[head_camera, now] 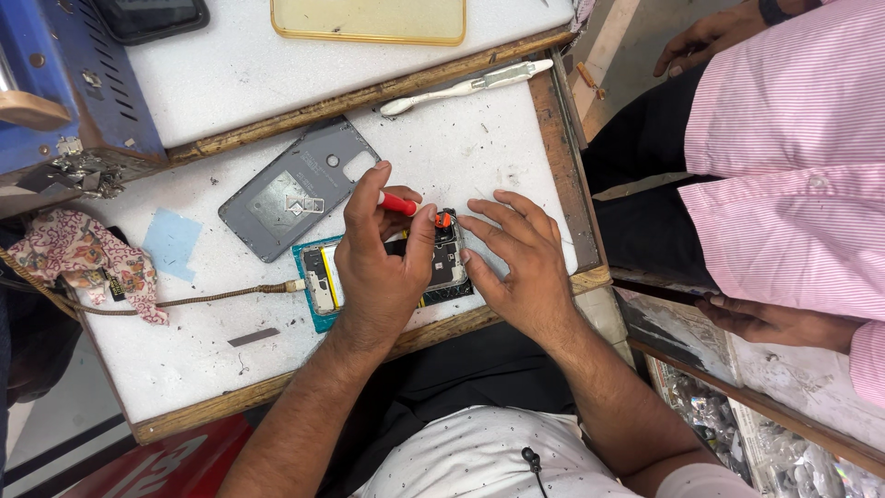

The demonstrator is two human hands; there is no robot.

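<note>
Scuffed white worktop with a wooden frame (433, 157), cramped repair stall, a second person in a pink striped shirt (793, 157) beside it. Opened teal-edged smartphone with its circuit board bare (323, 277) lies near the front edge, grey plastic back cover (295, 184) just behind. Left hand (383, 258) pinches a red-handled screwdriver (398, 204), tip on the board. Right hand (521, 263), fingers spread flat, presses the phone's right end.

opened phone (442, 267) mostly hidden under left hand (383, 263)
</note>
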